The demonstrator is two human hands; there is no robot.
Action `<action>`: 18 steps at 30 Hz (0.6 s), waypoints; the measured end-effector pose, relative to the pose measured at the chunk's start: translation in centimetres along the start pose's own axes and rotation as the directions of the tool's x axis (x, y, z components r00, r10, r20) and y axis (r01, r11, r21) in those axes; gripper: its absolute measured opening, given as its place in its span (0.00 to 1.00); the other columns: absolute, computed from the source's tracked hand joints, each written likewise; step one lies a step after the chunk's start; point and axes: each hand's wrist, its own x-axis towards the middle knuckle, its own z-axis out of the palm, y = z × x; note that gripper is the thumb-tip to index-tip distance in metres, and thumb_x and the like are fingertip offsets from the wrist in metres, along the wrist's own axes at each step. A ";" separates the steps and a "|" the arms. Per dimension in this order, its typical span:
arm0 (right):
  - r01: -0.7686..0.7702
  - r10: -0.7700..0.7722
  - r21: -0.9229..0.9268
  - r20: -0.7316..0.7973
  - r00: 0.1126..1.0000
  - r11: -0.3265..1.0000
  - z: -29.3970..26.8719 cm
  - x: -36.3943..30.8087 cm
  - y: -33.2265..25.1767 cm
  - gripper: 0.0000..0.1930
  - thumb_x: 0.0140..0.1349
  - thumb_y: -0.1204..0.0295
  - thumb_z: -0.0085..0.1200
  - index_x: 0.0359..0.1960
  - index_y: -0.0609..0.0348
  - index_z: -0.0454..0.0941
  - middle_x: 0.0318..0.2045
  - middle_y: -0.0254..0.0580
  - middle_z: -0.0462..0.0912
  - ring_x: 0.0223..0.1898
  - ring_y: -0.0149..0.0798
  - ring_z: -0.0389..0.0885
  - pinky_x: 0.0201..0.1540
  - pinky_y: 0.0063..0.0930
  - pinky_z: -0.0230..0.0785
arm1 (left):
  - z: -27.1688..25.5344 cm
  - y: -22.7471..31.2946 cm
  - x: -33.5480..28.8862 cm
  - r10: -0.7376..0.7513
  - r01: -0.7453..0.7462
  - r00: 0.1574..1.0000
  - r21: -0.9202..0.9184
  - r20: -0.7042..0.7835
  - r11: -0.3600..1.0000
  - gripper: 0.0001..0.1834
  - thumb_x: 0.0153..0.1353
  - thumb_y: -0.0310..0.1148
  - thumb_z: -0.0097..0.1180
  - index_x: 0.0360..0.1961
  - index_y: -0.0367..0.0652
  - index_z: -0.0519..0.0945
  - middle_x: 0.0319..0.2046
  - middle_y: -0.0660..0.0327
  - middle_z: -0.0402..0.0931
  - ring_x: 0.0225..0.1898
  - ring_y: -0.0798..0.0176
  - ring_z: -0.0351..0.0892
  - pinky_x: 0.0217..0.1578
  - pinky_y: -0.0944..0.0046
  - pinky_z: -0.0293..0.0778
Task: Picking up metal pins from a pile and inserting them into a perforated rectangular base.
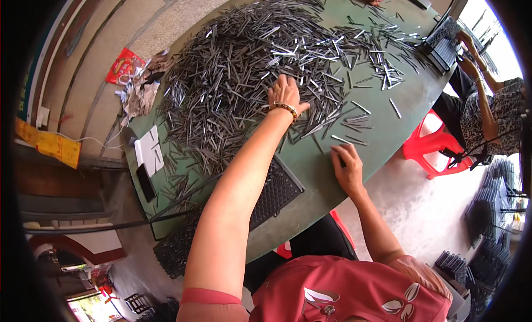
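A large heap of thin dark metal strips (221, 83) covers much of the green table (316, 183). My left hand (285, 95), with a beaded bracelet at the wrist, reaches over the heap's near side. Its thumb stands apart from the fingers, whose tips rest among the strips. By the table's right edge, my right hand (348, 168) has its fingers curled in; what they hold, if anything, is hidden. One shiny strip (342, 139) lies just beyond its knuckles. Under my left forearm is a black studded tray (281, 186), partly hidden, at the near edge.
A phone (146, 182) and white paper (149, 150) lie at the table's left edge, near crumpled wrappings (141, 97) and a red packet (125, 66). Far right, another person's hands (467, 53) are at a black tray (441, 47), by a red stool (426, 144). Black racks (490, 205) stand on the floor.
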 end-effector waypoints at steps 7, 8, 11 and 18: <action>-0.078 0.079 0.070 -0.010 0.997 0.994 -0.1 0.7 -0.2 0.07 0.54 0.80 0.58 0.35 0.62 0.79 0.34 0.44 0.76 0.31 0.43 0.78 0.32 0.29 0.71 | -0.4 0.1 6.7 0.123 -0.152 0.986 0.316 0.111 0.936 0.61 0.36 0.45 0.74 0.67 0.39 0.48 0.68 0.54 0.47 0.70 0.53 0.43 0.64 0.44 0.49; -0.085 0.086 0.070 -0.013 0.996 0.994 -0.1 0.7 -0.2 0.07 0.54 0.80 0.58 0.35 0.62 0.79 0.34 0.44 0.76 0.31 0.43 0.78 0.32 0.29 0.71 | -0.7 0.0 7.3 0.102 -0.140 0.987 0.336 0.128 0.932 0.64 0.33 0.47 0.75 0.67 0.39 0.48 0.68 0.55 0.47 0.70 0.54 0.42 0.64 0.43 0.48; -0.088 0.087 0.077 0.014 0.996 0.993 -0.1 0.8 0.0 0.07 0.54 0.80 0.58 0.35 0.62 0.79 0.34 0.44 0.76 0.32 0.43 0.78 0.33 0.29 0.71 | -1.8 0.4 9.0 0.061 -0.143 0.976 0.410 0.207 0.901 0.61 0.31 0.52 0.74 0.64 0.40 0.54 0.62 0.54 0.55 0.66 0.53 0.52 0.60 0.43 0.53; -0.110 0.108 0.086 0.032 0.994 0.990 -0.2 1.0 0.0 0.07 0.53 0.80 0.58 0.35 0.62 0.79 0.33 0.45 0.76 0.32 0.44 0.78 0.34 0.30 0.71 | 1.1 0.1 7.2 0.221 -0.232 0.973 0.256 0.071 0.938 0.38 0.40 0.36 0.66 0.55 0.41 0.64 0.52 0.52 0.63 0.56 0.49 0.66 0.55 0.50 0.59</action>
